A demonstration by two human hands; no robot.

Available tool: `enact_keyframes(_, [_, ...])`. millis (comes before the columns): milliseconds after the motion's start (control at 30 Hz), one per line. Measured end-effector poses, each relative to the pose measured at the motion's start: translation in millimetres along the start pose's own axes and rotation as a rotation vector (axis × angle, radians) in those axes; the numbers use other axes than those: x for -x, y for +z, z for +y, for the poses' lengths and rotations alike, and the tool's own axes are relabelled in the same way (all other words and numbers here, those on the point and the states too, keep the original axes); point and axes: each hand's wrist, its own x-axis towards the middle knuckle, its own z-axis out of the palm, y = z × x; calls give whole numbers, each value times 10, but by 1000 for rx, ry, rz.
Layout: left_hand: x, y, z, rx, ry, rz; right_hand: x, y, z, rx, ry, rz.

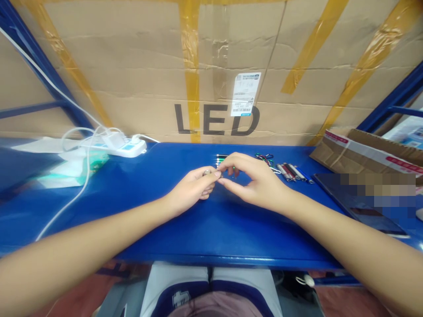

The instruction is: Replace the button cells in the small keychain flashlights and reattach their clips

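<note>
Over the middle of the blue table (211, 229), my left hand (194, 187) is closed round a small metallic object (207, 172), mostly hidden by the fingers. My right hand (256, 178) meets it from the right, its thumb and index finger curved toward the left thumb tip. Whatever lies between the right fingertips is too small to make out. Behind my right hand lie several thin pens or tubes (222, 159), partly covered by it. Coloured carabiner clips (264, 156) rest just beyond it, and to their right sits a row of small cylinders (292, 172) in several colours.
A white power strip (128, 148) with cables and plastic packaging (71, 169) occupies the back left. At the right are an open cardboard box (370, 154) and a dark flat tablet-like device (357, 207). A large carton (148, 57) marked LED stands behind the table.
</note>
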Motion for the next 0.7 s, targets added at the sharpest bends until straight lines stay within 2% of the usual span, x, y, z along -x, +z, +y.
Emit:
enact_keyframes(100, [-9,-29,-11,29,-21,-14,5,-25,46,58,-23,-56])
enact_keyframes(267, [-7,-35,-19,2,-81,-63,14,-56,65,202,-87,-235])
enact_keyframes(333, [3,-24,-5,-3,-91,-70,18,-54,47,196,-73,-260])
enact_keyframes(467, [33,-6,43,4,-21,-90,22,-44,-6,81,44,-179])
enact_keyframes(600, [44,-2,35,-23,37,-153,8,-52,-54,-7,77,-61])
enact_keyframes(700, [39,-2,-12,-69,55,-169,1,-55,-74,-69,106,-82])
